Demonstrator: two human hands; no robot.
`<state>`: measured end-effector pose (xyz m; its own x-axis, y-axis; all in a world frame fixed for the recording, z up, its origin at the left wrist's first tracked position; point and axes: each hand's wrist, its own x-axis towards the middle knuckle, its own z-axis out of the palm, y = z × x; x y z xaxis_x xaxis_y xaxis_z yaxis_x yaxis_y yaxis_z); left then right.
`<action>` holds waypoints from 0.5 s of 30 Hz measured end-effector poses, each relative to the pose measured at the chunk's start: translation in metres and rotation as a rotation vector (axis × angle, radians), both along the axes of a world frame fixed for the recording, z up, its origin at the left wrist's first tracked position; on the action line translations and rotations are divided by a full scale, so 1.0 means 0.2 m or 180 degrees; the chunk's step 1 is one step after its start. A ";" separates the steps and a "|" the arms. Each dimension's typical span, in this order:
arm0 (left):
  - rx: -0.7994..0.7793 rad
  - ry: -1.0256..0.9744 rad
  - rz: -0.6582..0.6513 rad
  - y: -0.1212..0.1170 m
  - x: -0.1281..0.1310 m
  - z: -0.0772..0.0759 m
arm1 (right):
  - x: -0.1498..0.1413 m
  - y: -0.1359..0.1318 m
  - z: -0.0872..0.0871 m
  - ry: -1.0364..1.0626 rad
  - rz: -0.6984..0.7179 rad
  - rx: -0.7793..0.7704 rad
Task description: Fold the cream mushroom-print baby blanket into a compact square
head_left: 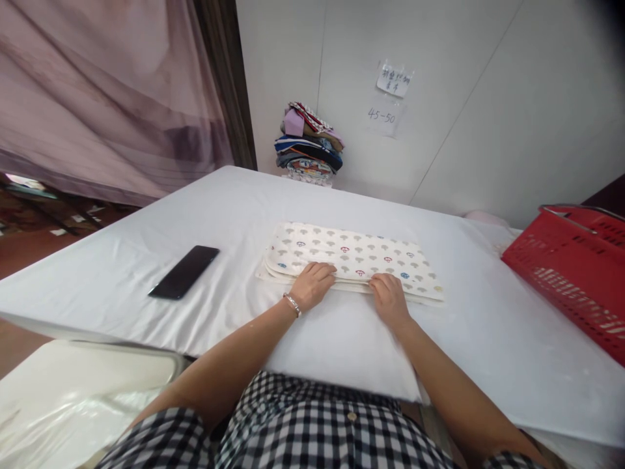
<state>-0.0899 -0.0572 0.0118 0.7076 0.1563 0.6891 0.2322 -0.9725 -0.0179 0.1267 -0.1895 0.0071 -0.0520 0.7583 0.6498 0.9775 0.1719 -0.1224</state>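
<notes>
A white cloth (pixel 351 251) printed with grey, red and blue mushrooms lies folded into a long flat rectangle, its layers showing along the near edge. My left hand (pixel 314 284) is at that near edge, left of the middle, with fingers curled over the top layer and the thumb hidden. A little to the right, my right hand (pixel 389 296) pinches the same edge between thumb and fingers. A short gap of cloth edge shows between the two hands. Under the cloth is a table (pixel 234 208) with a wrinkled white cover.
A black phone (pixel 184 272) lies on the table to the left. A red plastic basket (pixel 576 267) stands at the right edge. Behind the table rises a stack of folded clothes (pixel 310 146) against the wall. Lower left is a white lid-like surface (pixel 88 371) with clear plastic.
</notes>
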 end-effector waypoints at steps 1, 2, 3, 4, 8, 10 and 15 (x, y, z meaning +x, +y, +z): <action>0.0023 -0.0003 -0.0018 0.00 0.00 0.00 | 0.00 0.00 0.00 -0.0014 0.0012 -0.0041; 0.0025 0.0003 -0.0036 0.00 0.00 0.00 | 0.00 0.00 0.00 -0.0019 0.0018 -0.0068; 0.0007 0.0007 -0.0053 0.00 0.00 0.00 | 0.01 0.00 -0.01 -0.0018 0.0019 -0.0084; -0.0024 0.0004 -0.0068 0.00 0.00 0.01 | 0.01 0.00 -0.01 -0.0011 0.0016 -0.0085; -0.0140 -0.0058 -0.0082 0.00 0.00 0.01 | 0.02 0.00 -0.02 0.0003 0.0028 -0.0076; -0.0194 -0.0051 -0.0054 0.00 0.00 0.01 | 0.02 0.00 -0.03 -0.0012 0.0075 -0.0086; -0.0426 -0.0011 0.0063 0.00 0.00 0.02 | 0.01 0.00 -0.02 0.0008 0.0193 -0.0177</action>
<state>-0.0899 -0.0565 0.0151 0.7012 0.2609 0.6635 0.2513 -0.9614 0.1124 0.1279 -0.1901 0.0037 -0.0974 0.7888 0.6069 0.9652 0.2236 -0.1357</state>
